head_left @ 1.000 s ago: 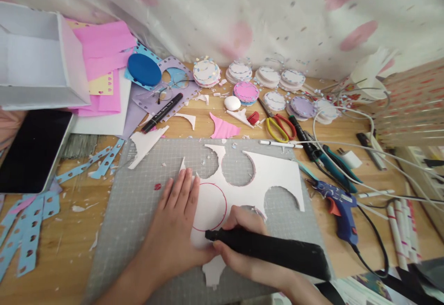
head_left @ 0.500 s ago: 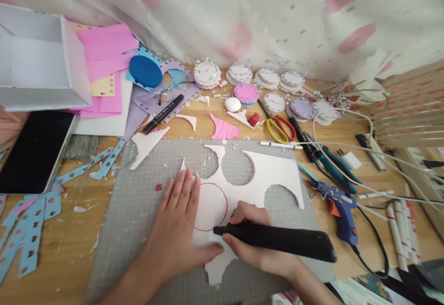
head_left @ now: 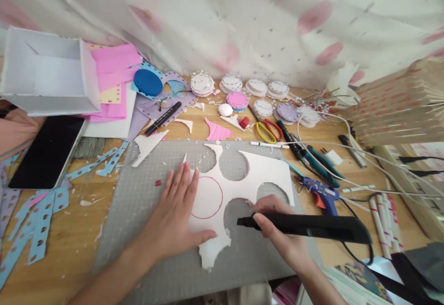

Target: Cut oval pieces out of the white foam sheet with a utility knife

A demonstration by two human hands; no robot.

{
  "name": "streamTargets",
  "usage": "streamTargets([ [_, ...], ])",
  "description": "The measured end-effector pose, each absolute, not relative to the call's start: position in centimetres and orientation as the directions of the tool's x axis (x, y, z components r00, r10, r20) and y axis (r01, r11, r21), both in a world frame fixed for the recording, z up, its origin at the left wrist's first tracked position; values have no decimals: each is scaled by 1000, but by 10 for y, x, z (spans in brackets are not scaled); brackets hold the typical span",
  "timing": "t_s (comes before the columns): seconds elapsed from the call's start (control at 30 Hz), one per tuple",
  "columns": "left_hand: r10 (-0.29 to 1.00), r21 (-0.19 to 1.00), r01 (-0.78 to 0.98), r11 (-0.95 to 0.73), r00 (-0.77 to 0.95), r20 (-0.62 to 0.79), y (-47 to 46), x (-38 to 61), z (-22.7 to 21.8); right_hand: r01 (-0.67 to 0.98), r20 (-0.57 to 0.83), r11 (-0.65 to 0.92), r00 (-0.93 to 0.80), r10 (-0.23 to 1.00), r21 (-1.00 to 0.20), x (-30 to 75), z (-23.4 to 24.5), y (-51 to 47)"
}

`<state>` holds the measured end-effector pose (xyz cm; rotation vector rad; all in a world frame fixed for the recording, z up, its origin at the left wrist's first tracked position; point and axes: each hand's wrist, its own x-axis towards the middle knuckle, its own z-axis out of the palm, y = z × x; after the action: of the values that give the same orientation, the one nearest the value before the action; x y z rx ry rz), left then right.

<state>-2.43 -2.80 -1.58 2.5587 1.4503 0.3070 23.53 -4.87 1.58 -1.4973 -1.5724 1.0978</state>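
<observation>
My left hand [head_left: 176, 208] lies flat with its fingers stretched out, pressing on a white foam sheet [head_left: 239, 188]. A red circle [head_left: 222, 198] is drawn on that sheet beside my fingers. Several round openings are cut through the sheet, with rough edges. My right hand [head_left: 280, 224] grips a long black tool [head_left: 319, 228] that looks like a cutter. Its narrow tip is over the opening right of the circle, and I cannot make out a blade. Under the sheet lies a grey gridded cutting mat [head_left: 138, 240].
Several small decorated round pieces [head_left: 231, 84] stand along the back. To the right are scissors [head_left: 267, 131], a blue glue gun [head_left: 321, 193], pliers [head_left: 326, 168] and white cables. A white box [head_left: 52, 99], a phone [head_left: 48, 152] and blue paper strips [head_left: 41, 226] occupy the left.
My right hand has drawn the black tool away to the right, off the bottom edge of the red circle. My left hand stays on the sheet. The whole view has shifted slightly.
</observation>
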Motion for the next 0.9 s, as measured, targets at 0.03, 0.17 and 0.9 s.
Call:
streamTargets([
  [0.03,850,256,813,-523,519,90,-25,-27,-12,387,-49,-8,-97,994,-922,234,16,-50],
  [0.17,847,222,819,-529,525,81,-18,-39,-6,350,0,56,-157,988,-935,232,15,-57],
  [0.9,861,254,828,-501,507,45,-22,-48,-19,386,60,384,-636,770,-838,169,5,-14],
])
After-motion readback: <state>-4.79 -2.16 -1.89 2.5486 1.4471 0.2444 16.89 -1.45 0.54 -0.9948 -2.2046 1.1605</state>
